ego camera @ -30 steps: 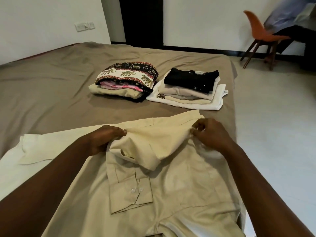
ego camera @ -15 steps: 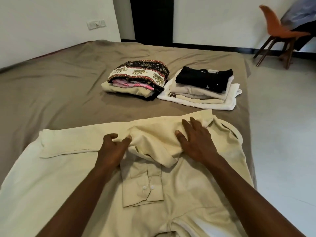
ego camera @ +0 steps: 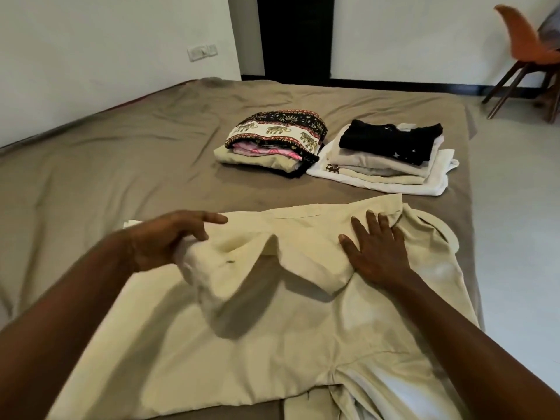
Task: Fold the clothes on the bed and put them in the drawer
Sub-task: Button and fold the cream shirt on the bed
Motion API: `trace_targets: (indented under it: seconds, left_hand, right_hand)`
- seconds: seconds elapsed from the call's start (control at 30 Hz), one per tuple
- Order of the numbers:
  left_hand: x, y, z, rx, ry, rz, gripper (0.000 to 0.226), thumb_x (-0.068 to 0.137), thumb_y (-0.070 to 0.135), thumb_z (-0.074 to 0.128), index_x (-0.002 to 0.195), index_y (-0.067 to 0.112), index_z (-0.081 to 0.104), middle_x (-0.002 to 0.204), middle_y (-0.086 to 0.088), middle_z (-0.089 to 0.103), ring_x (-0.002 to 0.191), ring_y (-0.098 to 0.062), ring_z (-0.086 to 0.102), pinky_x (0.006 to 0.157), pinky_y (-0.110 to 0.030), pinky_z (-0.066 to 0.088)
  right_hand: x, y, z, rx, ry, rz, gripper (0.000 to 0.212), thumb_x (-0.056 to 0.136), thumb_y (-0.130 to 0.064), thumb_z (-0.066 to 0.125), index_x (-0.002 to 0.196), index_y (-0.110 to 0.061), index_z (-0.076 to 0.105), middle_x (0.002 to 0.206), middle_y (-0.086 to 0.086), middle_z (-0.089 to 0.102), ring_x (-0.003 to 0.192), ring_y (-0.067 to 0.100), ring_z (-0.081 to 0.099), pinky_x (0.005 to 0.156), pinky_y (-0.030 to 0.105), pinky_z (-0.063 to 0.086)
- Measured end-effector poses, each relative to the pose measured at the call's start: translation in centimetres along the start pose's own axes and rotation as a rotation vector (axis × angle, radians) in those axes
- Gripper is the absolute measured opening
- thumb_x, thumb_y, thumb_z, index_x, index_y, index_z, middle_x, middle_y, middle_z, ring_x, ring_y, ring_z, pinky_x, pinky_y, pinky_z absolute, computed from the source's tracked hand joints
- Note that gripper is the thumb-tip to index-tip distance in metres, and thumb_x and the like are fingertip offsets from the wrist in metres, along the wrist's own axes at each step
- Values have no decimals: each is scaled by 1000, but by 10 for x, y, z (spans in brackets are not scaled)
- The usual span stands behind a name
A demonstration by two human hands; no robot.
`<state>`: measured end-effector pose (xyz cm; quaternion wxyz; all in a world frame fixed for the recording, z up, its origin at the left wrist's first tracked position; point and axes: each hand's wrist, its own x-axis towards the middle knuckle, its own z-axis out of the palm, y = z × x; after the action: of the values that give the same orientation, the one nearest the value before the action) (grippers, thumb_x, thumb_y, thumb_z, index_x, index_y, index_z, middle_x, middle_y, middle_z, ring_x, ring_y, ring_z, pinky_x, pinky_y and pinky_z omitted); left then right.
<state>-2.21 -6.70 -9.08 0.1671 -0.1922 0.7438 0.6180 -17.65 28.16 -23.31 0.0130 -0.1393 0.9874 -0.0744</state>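
Home bedroom: bed (ego camera: 121, 165) with brown sheet, folded clothes stacks (ego camera: 385, 156), orange chair (ego camera: 527, 47).

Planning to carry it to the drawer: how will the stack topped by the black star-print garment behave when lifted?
The stack topped by the black star-print garment is probably floppy: soft folded cloth. Its uneven layers likely slide apart. The wide white bottom piece may droop unsupported.

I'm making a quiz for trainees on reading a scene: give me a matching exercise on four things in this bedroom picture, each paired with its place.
Things:
1. cream shirt
2. elephant-print stack
3. black-topped stack
4. orange chair

Places:
A. on the floor by the far wall
B. under both hands, nearest the camera
C. far pile nearer the bed's right edge
D. far pile, to the left of the other

Pairs: 1-B, 2-D, 3-C, 4-A
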Motion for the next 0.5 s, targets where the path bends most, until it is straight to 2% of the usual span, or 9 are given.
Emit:
trace_targets:
  seconds: [0.07,0.13,0.17,0.23,0.3,0.33,0.4,0.43,0.5]
  left_hand:
    - [7,13,-30,179,48,-15,62,64,13,74,125,21,71,122,-13,73,101,-36,69,78,-39,61]
    - [19,20,-54,588,179,-37,43,78,21,78,120,28,71,122,-7,72,107,-31,70,91,-44,56]
    - [26,20,-62,802,228,-54,43,79,32,78,121,32,69,124,-4,69,107,-25,67,91,-40,54]
    - [41,13,-62,1232,321,-128,61,77,50,72,134,37,56,136,0,61,117,-21,60,99,-39,47]
    - [52,-5,-40,1535,481,5,65,87,54,67,145,35,45,146,-1,52,130,-27,53,108,-48,38]
    - [56,-18,-20,1538,544,199,60,89,53,64,143,33,49,143,-3,53,127,-30,54,106,-50,40]
    - [56,-39,36,1331,540,605,46,88,54,55,125,29,63,120,-2,64,108,-30,63,90,-47,48]
    - [55,-47,68,1248,484,723,42,87,56,52,117,30,66,108,3,66,100,-27,64,83,-43,48]
    - [54,-59,125,1196,402,818,38,88,61,54,110,32,66,96,10,64,91,-20,62,77,-38,47]
  right_hand:
    - [2,0,1,-7,-9,3,74,101,-70,14,164,-32,13,173,4,-2,159,28,-6,126,52,2]
    - [2,0,3,-22,-15,2,75,100,-71,13,164,-34,9,173,4,-4,159,28,-7,126,52,2]
    - [2,1,3,-30,-19,-5,74,100,-71,13,164,-34,8,173,4,-5,159,28,-8,126,52,2]
    - [5,1,5,-2,5,-27,72,102,-68,18,164,-33,8,173,5,-3,159,29,-5,126,52,5]
    - [7,0,0,147,140,-1,67,104,-59,33,162,-28,22,172,10,11,158,31,8,124,51,13]
    - [8,-1,-5,235,257,43,62,104,-53,41,158,-24,33,166,13,25,154,34,20,121,51,21]
    - [8,1,-19,319,482,182,51,98,-44,54,141,-17,49,141,16,48,132,39,43,105,50,38]
    - [7,4,-26,359,524,254,47,97,-43,56,135,-16,50,132,16,50,123,40,48,98,50,41]
    - [6,11,-39,475,449,396,48,96,-46,56,133,-18,45,128,15,56,116,42,56,93,50,43]
